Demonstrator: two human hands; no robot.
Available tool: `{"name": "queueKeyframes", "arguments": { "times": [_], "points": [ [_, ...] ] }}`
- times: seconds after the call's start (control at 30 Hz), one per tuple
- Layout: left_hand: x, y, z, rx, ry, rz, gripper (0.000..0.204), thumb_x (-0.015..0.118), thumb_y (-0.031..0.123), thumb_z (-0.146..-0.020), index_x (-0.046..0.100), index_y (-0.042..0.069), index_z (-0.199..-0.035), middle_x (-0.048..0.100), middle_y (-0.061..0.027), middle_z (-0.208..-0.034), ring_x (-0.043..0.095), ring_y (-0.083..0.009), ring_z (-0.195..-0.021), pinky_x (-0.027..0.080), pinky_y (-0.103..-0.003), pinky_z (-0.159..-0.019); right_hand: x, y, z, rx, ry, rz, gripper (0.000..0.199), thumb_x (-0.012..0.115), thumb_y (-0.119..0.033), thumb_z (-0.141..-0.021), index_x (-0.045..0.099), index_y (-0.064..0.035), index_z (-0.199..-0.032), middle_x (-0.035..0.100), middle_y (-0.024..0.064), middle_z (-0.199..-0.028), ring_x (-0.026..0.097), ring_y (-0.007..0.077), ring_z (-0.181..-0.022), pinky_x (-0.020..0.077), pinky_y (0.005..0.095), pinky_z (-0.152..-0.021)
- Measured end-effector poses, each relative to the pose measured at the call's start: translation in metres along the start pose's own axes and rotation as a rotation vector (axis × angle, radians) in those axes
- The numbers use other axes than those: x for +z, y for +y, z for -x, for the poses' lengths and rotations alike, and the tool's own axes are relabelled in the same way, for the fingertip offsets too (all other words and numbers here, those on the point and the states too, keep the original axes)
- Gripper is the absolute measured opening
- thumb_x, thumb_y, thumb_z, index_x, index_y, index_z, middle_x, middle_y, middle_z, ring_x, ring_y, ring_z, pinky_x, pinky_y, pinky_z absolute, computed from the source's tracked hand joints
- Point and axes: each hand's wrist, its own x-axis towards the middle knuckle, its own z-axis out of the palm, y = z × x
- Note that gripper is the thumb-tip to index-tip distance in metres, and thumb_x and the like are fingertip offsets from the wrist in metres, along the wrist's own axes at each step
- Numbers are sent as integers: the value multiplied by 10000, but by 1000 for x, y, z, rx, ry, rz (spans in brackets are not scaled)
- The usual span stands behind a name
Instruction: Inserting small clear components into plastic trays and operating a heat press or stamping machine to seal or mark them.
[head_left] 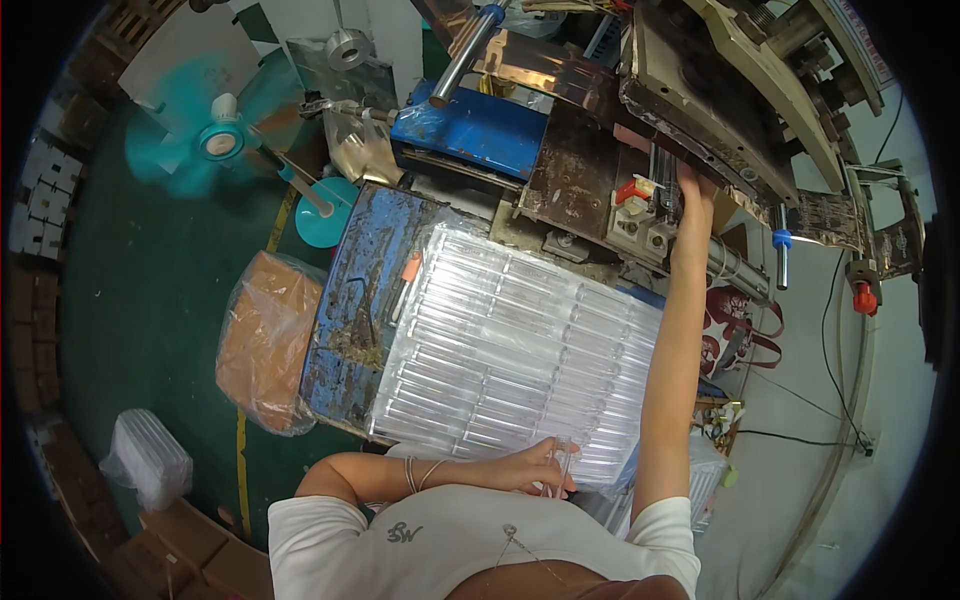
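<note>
left grip point(548, 468) curled in close, right arm point(676, 340) straight, right grip point(694, 188) far forward

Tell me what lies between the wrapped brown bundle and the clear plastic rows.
In the head view, a strip of worn blue tabletop with yellowish debris separates bundle from rows.

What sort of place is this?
It looks like a small factory or workshop: a heavy machine stands at the work spot, rows of clear pieces lie in front of the person, and cardboard boxes are stacked at the side.
</note>
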Motion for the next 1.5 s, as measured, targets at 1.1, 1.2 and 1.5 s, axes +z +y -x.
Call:
{"name": "queueKeyframes", "arguments": {
  "times": [1.1,1.2,1.5],
  "points": [
    [-36,28,24,523,424,-310,463,560,132,-800,277,56,-1159,543,-74,-964,500,-102,-855,406,-230,-691,-51,15,33,18,196,8,336,495,-278,-812,497,-49,-1058,511,44,-1024,444,138,-982,308,266,-852],
    [-38,66,48,710,787,-834,434,592,84,-760,372,89,-1134,533,-58,-926,516,-123,-817,405,-230,-668,-69,-1,97,-25,96,96,294,506,-206,-810,493,-16,-1034,507,37,-976,461,106,-854,352,232,-762],
    [-70,74,4,627,914,-2219,410,567,82,-635,489,77,-1038,493,-69,-907,469,-186,-825,326,-327,-775,-42,12,218,-354,-651,704,260,658,-169,-639,563,-72,-861,511,57,-782,487,215,-696,391,315,-599]
  ]
}}
